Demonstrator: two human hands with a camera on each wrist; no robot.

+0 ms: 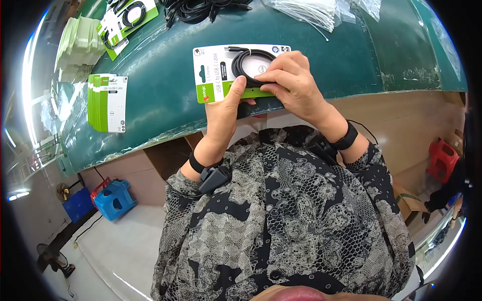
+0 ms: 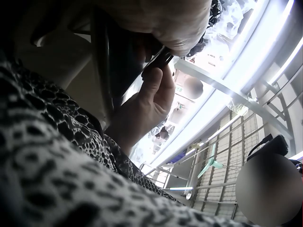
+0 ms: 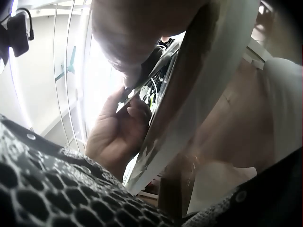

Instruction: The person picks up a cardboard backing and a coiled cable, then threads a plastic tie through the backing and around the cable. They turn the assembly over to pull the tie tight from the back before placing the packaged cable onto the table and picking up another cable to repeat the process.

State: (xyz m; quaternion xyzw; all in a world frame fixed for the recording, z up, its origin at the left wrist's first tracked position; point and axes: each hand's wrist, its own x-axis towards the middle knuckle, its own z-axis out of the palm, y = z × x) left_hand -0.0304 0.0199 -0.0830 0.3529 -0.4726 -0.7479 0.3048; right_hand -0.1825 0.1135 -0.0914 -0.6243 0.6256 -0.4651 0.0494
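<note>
A white and green packaging card [image 1: 208,75], printed "USB-C to USB-C cable", is held over the near part of the bench in the head view. On its face lies a coiled black cable [image 1: 237,66] with a white tie at the top of the loop. My left hand [image 1: 222,111] grips the card's lower edge, thumb on the front and fingers mostly hidden behind. My right hand [image 1: 297,85] pinches the lower right of the coil against the card between thumb and fingers. In the right wrist view the left hand [image 3: 118,130] pinches the card's edge.
The green bench top [image 1: 165,90] bears a fanned stack of cards [image 1: 108,103] at left. Behind it are pale green stacked pieces [image 1: 80,42] and carded cables [image 1: 128,20]. Loose black cables [image 1: 193,11] and white cable ties [image 1: 309,12] lie at the back.
</note>
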